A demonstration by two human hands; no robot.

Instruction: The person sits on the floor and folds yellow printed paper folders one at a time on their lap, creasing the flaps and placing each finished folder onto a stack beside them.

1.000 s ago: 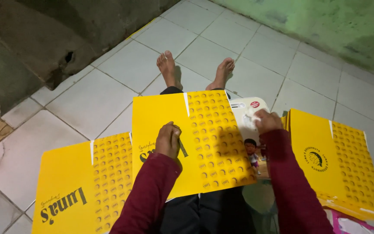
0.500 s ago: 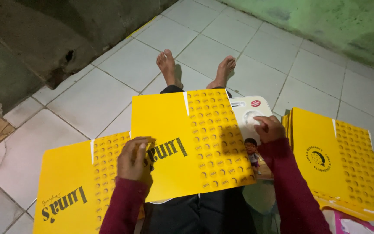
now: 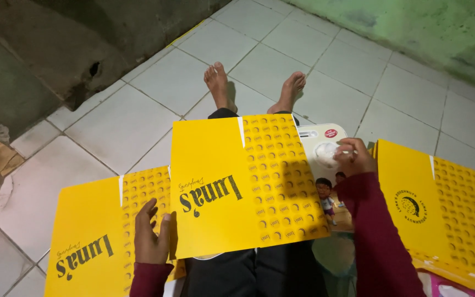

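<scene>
A person sits on the floor (image 3: 111, 126) with legs stretched out and bare feet (image 3: 218, 82) pointing far. A flat yellow card (image 3: 232, 187), half plain and half dotted, lies across the lap, seemingly using the legs as a desk.

The left hand (image 3: 150, 236) rests open, fingers spread, on the left stack (image 3: 92, 242) of matching yellow cards, which lies on the floor at the person's left side, its right edge tucked under the lap card. The palm-down hold looks like a way to steady the pile or to catch its top sheet; I cannot tell whether a sheet is pinched.

The right hand (image 3: 353, 157) is curled, fingertips bent onto something small and pale on a white box (image 3: 325, 159) with a cartoon print, which peeks out from under the lap card's right edge. What it grips is too small to tell.

To the right, the right stack (image 3: 441, 209) of yellow cards sits within arm's reach, so both piles flank the legs. Something pink (image 3: 446, 286) shows at the near right corner beneath it.

The floor is pale square tile with dark grout. At far left stands a rough grey concrete wall (image 3: 56, 49) with a dark hole at its foot; at far right the wall (image 3: 413, 27) is stained green. The light is dim and bluish.
</scene>
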